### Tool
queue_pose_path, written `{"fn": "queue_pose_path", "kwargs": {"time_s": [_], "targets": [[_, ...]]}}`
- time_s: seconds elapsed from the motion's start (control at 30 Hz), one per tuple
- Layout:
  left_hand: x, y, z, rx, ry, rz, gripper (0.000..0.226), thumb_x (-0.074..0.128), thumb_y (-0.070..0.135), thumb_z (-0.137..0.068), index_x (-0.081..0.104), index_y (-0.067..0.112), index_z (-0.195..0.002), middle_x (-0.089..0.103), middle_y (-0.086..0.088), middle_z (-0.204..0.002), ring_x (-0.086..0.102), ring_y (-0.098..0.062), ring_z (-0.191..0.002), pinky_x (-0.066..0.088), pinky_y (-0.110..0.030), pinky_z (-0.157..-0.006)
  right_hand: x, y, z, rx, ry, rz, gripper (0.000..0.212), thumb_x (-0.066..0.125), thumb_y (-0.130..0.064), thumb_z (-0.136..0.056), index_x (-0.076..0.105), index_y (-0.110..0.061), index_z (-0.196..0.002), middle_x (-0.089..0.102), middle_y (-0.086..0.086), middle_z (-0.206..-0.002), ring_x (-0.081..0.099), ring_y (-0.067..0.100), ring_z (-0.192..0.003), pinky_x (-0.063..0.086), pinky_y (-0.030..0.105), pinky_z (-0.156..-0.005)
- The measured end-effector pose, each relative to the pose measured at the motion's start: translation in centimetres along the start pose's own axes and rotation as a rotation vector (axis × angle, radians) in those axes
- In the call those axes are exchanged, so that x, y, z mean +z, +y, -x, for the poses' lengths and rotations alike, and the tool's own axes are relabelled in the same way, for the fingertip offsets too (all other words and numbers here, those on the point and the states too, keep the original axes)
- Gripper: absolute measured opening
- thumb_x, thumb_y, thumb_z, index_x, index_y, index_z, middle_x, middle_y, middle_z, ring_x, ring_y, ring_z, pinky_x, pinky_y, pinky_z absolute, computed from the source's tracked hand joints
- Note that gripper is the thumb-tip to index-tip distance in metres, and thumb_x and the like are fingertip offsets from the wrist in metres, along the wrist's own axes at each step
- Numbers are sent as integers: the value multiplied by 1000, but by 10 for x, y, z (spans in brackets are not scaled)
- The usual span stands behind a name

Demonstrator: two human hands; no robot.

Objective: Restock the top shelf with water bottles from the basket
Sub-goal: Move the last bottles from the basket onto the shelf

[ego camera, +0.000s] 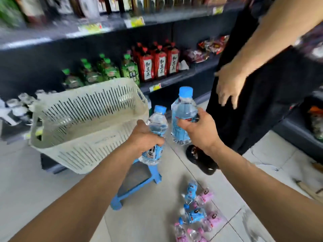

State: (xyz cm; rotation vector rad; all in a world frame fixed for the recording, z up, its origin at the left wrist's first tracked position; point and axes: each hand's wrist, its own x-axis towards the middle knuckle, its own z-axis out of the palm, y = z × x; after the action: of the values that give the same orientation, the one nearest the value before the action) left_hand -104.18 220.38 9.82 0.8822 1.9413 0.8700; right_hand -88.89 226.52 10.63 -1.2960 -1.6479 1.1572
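Note:
My left hand (145,137) grips a clear water bottle (156,126) with a blue cap and blue label, held upright just right of the basket. My right hand (199,128) grips a second blue-capped water bottle (182,112), a little higher and to the right. The cream slotted plastic basket (83,147) sits tilted on a blue stool (138,179), and its inside looks bare. Shelves (111,27) of bottled goods rise behind, blurred at the top.
Another person in black stands at the right, a hand (229,86) hanging open and a sandalled foot (201,158) on the tiles. Several small blue and pink bottles (195,213) lie on the floor. Green and red drink bottles (157,63) fill the lower shelf.

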Motion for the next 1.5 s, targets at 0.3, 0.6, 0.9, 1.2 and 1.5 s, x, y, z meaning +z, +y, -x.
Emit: {"fn": "queue_pose_path", "kwargs": {"time_s": [0.3,0.6,0.9,1.2,1.5], "targets": [[-172,188,124,143,31,82,64,75,14,-46,59,7,-107,71,-12,-97,69,-20,-82,58,-32,-69,-41,-256,7,-139,-113,-69,30,75,-17,-75,62,-23,-100,70,-2,-98,68,17,-91,55,41,-86],[-291,276,244,254,135,128,39,68,-10,-69,63,15,-98,72,-4,-92,68,-18,-87,52,-29,-72,-36,-423,37,-258,-264,-164,27,73,-16,-79,61,-22,-103,71,2,-101,69,23,-92,57,46,-83],[-372,291,293,317,206,200,37,64,-12,-75,64,19,-95,71,-10,-102,65,-29,-101,49,-50,-94,-6,-501,46,-252,-442,-306,26,67,-10,-85,64,-10,-111,69,0,-103,67,9,-87,52,20,-66],[-443,271,275,361,245,255,38,62,-17,-73,63,16,-93,71,-9,-98,67,-27,-97,51,-46,-92,70,-539,32,-290,-497,-326,24,67,-9,-85,64,-12,-109,68,-12,-90,65,-5,-72,50,8,-54],[-485,262,255,383,253,305,42,62,-17,-73,62,20,-93,71,-6,-98,66,-25,-99,50,-43,-91,106,-557,12,-246,-493,-350,22,65,-10,-85,65,-12,-107,69,-5,-96,66,8,-85,52,21,-70]]}}
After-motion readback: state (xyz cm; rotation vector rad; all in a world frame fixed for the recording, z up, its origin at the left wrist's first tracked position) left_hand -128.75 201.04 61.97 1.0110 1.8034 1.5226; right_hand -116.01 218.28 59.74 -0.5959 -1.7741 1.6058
